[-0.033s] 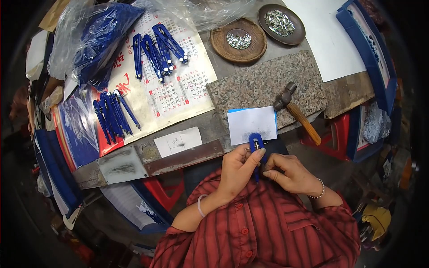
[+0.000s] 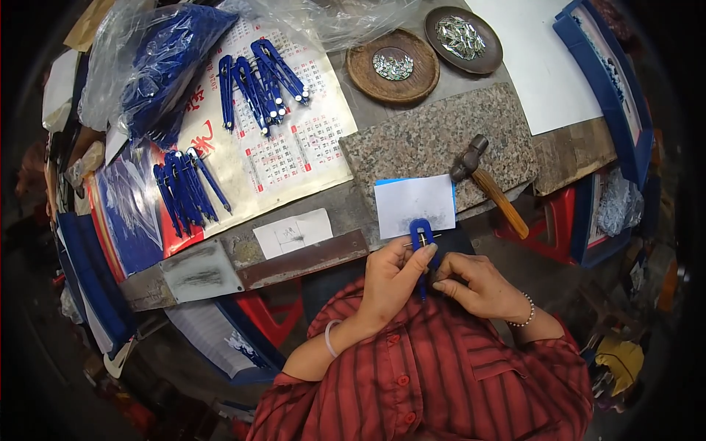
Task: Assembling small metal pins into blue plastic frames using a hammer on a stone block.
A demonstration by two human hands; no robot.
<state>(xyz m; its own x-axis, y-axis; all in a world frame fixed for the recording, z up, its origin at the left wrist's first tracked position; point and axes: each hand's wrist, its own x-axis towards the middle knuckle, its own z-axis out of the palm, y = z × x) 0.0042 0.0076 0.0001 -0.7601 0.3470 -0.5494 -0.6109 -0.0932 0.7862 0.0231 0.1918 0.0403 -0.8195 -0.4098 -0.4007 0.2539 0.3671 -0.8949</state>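
Note:
My left hand (image 2: 397, 276) pinches a blue two-legged plastic tool (image 2: 420, 226), shaped like a drawing compass, between thumb and fingers. Its looped head points away from me, and a thin metal pin (image 2: 435, 236) crosses it below the loop. Beside its legs, my right hand (image 2: 474, 285) is closed, thumb against curled fingers; what they grip is hidden. Just beyond the tool lies a white paper pad (image 2: 414, 202) with grey smudges and a blue edge. A hammer (image 2: 488, 182) with a wooden handle rests to its right, its head on a speckled stone slab (image 2: 441, 131).
Similar blue tools lie in two groups, farther (image 2: 257, 84) and nearer (image 2: 187, 189), on a calendar sheet (image 2: 316, 125). Small metal pieces fill a wooden bowl (image 2: 360, 82) and a dark dish (image 2: 491, 59). A plastic bag of blue parts (image 2: 165, 66) stands far left. Blue trays (image 2: 632, 125) flank the bench.

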